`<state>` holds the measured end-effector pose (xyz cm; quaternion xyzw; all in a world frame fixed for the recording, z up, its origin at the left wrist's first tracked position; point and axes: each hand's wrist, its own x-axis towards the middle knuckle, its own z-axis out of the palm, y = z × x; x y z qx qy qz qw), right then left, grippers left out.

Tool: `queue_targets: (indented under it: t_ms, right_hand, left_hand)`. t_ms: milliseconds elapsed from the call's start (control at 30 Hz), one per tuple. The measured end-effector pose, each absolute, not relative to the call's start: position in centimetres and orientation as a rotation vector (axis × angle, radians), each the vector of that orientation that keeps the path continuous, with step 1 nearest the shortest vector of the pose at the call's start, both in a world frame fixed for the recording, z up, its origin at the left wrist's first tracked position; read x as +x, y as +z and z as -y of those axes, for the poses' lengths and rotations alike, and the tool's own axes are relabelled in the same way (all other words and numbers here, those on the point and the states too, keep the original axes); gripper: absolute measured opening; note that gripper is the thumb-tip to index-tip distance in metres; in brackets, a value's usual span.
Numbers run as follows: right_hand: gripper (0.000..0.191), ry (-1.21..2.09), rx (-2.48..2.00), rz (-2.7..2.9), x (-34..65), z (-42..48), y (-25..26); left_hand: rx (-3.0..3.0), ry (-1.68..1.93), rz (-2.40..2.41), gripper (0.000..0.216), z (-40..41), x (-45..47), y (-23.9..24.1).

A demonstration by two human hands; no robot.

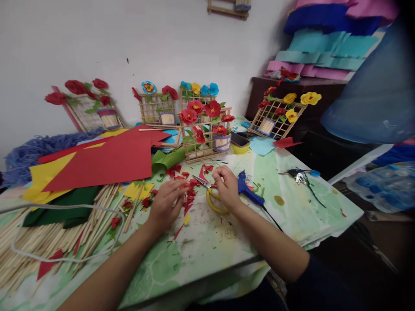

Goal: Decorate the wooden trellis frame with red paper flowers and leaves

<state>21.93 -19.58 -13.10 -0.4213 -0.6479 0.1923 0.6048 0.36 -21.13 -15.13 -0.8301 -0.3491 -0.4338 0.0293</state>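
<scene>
My left hand (167, 203) is over the table with its fingers bent toward the thumb, beside a heap of red paper scraps (191, 196). Red shows at its fingertips, but I cannot tell a held piece from the scraps behind. My right hand (226, 186) is closed in a pinch, with whatever it grips too small to make out. Partly behind it are scissors (215, 207) with yellow handles, their blades pointing left toward the scraps. Right of this hand lies a blue glue gun (248, 188). Behind both hands stands a stick trellis (201, 147) with red paper flowers (213, 109).
Red paper sheets (110, 162), a green roll (170, 159) and many thin wooden sticks (42, 242) cover the left side. A pale cable (69, 260) loops over the sticks. More flowered trellises (275, 114) stand behind. A phone (240, 139) rests on a yellow object (241, 149).
</scene>
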Motion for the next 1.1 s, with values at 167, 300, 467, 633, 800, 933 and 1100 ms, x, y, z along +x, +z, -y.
queue_targets:
  t_ms: [167,300,467,633,800,933,1100]
  right_hand:
    - [0.027,0.525,-0.919,1.325,22.8,18.9,-13.4]
    - [0.033,0.545,-0.835,1.428,22.4,19.6,-13.5]
    - [0.028,0.539,-0.589,1.888,21.2,21.4,-13.1]
    - [0.014,0.381,-0.588,2.249,20.0,22.2,-13.7]
    - [0.012,0.381,-0.770,2.128,19.7,22.0,-14.4]
    - [0.011,0.398,-0.851,2.017,20.0,21.7,-14.4]
    - [0.013,0.388,-0.852,2.013,20.0,21.5,-14.5]
  left_hand:
    - [-2.289,-1.432,1.482,0.018,20.1,-1.0,-15.1]
    - [-2.294,-1.352,1.605,0.021,19.5,-1.5,-15.2]
    - [-2.416,-1.304,1.603,0.023,19.1,-1.7,-15.6]
    - [-2.475,-1.461,1.711,0.020,19.3,-1.1,-15.6]
    - [-2.295,-2.562,2.048,0.021,20.6,1.3,-15.4]
    - [-2.207,-3.145,2.186,0.024,21.9,3.2,-15.4]
    - [-2.325,-3.067,2.331,0.026,22.6,3.8,-15.7]
